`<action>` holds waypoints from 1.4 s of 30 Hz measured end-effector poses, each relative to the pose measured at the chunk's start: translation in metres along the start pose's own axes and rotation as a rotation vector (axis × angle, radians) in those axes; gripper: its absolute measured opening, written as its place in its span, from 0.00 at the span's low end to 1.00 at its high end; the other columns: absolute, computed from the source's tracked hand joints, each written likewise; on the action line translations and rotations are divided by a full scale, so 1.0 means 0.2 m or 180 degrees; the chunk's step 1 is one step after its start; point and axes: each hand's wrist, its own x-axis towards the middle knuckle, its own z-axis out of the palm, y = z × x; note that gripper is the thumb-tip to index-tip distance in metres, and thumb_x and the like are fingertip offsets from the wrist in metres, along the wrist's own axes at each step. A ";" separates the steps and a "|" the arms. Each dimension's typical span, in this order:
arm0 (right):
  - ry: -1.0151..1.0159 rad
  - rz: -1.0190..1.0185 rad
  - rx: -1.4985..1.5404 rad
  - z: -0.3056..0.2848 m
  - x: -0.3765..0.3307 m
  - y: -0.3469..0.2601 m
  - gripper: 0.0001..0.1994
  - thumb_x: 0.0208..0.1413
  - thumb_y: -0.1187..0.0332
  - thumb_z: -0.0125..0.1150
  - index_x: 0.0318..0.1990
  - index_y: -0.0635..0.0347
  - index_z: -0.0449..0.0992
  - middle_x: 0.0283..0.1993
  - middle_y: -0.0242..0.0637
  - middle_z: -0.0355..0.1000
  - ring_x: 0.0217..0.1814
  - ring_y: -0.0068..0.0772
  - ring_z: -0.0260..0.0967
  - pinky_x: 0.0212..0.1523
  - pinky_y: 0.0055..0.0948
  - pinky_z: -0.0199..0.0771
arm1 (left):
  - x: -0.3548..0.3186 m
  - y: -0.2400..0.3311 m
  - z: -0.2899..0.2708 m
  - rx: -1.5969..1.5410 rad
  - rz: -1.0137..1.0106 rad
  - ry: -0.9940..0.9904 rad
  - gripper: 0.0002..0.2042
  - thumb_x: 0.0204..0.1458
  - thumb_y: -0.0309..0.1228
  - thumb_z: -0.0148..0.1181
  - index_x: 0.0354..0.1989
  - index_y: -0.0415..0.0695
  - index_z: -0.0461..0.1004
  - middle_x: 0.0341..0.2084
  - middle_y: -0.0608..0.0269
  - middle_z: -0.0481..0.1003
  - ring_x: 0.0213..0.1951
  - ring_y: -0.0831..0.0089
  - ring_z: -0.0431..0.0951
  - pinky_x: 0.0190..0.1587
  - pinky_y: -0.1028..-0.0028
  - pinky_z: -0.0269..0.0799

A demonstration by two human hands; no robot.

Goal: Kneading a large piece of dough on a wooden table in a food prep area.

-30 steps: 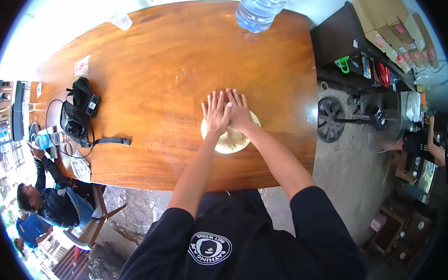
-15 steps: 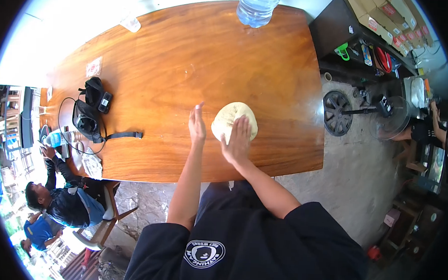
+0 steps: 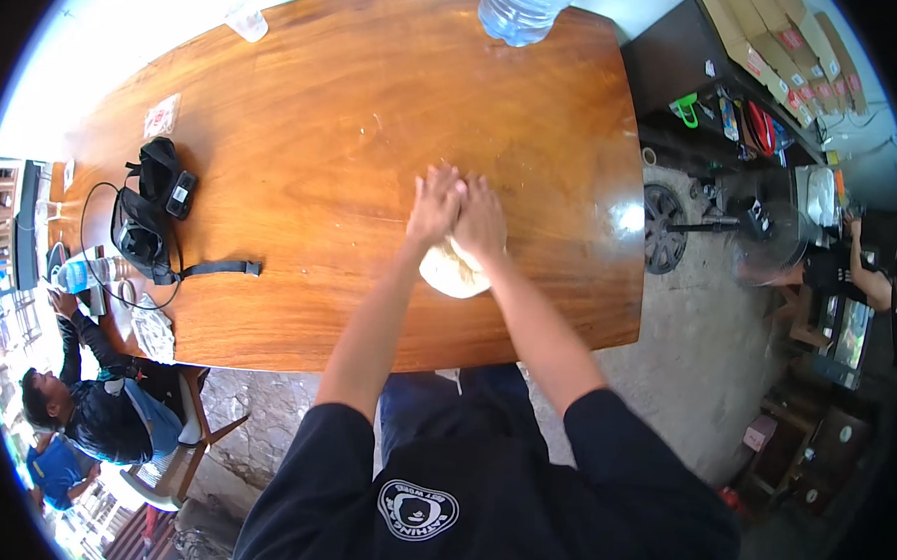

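A pale round lump of dough [image 3: 454, 275] rests on the wooden table in front of me. My left hand [image 3: 432, 211] lies over its far left part, fingers stretched forward. Beside it, nearly touching, my right hand [image 3: 481, 219] covers the far right part, with its fingers also extended. Both palms are on the dough and hide its far half; the near edge shows below my wrists.
On the wooden table [image 3: 304, 144] a black strapped device [image 3: 149, 212] with a cable lies at the left. A large clear water bottle [image 3: 523, 11] stands at the far edge. A fan [image 3: 771, 234] is off to the right. Two people sit at the lower left, another at the far right.
My left hand, held off to the left before, has come onto the dough. My right hand has shifted to its far side, and the dough sits slightly nearer me.
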 end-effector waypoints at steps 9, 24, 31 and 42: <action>0.0191 -0.0527 -0.0334 -0.08 -0.70 0.09 0.29 0.63 0.58 0.46 0.68 0.62 0.63 0.72 0.49 0.59 0.75 0.54 0.53 0.74 0.53 0.46 | -0.62 0.29 0.10 0.0089 0.0625 -0.0115 0.32 0.57 0.43 0.49 0.70 0.41 0.59 0.69 0.48 0.59 0.71 0.49 0.55 0.73 0.48 0.39; -0.1429 -0.0242 -0.0607 -0.17 0.49 0.37 0.26 0.68 0.54 0.38 0.71 0.45 0.61 0.79 0.42 0.44 0.81 0.51 0.34 0.76 0.61 0.26 | 0.33 0.18 0.10 0.0615 -0.0437 -0.0210 0.31 0.66 0.55 0.32 0.71 0.50 0.59 0.73 0.54 0.50 0.74 0.53 0.45 0.74 0.52 0.32; 0.0380 0.1014 0.2138 -0.37 -0.27 0.55 0.26 0.67 0.54 0.50 0.66 0.61 0.66 0.73 0.48 0.55 0.76 0.45 0.49 0.70 0.46 0.54 | -0.27 0.45 0.03 0.0187 -0.1554 0.0235 0.26 0.63 0.53 0.47 0.58 0.44 0.66 0.44 0.41 0.74 0.49 0.43 0.73 0.51 0.49 0.68; 0.0124 -0.0274 0.1117 -0.18 0.07 0.29 0.20 0.65 0.60 0.53 0.58 0.62 0.73 0.63 0.51 0.68 0.68 0.51 0.62 0.67 0.46 0.62 | -0.62 0.36 0.12 0.0374 -0.1720 0.1756 0.30 0.63 0.52 0.49 0.51 0.31 0.73 0.36 0.42 0.77 0.41 0.52 0.75 0.47 0.62 0.69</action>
